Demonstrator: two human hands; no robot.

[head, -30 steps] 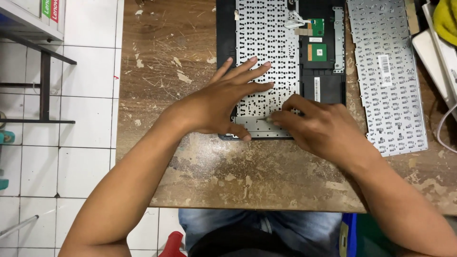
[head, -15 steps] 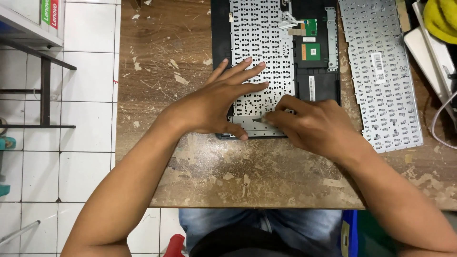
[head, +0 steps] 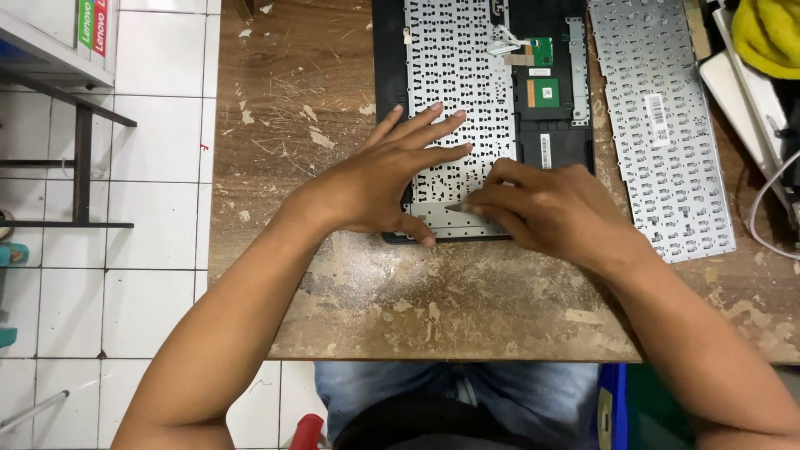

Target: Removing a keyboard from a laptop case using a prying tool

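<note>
Viewing from above and reading left to right: a white tiled floor with dark grout lines and the black metal frame of a shelf border a worn wooden table, its brown top scratched and flaked into pale patches. The left hand lies flat, palm down, fingers spread wide and extended, gripping nothing; its fingertips rest on the perforated metal backing while the thumb presses at the near edge of the laptop palmrest assembly. This assembly, a black plastic rectangular shell turned underside up, lies at the table's upper middle with its long axis running away from the person, its near short end just under both hands; its silver keyboard backplate is a thin sheet punched with rows of small holes, and beside it sit a small green circuit board and a flat ribbon cable. The right hand is curled, fingers pinched on a thin grey pointed tool, whose tip points left along the backplate's near edge. Further right lies a separate loose keyboard, grey, perforated, back side up, long axis likewise pointing away and slightly tilted, well apart from the hands. A yellow cloth occupies the far corner.
</note>
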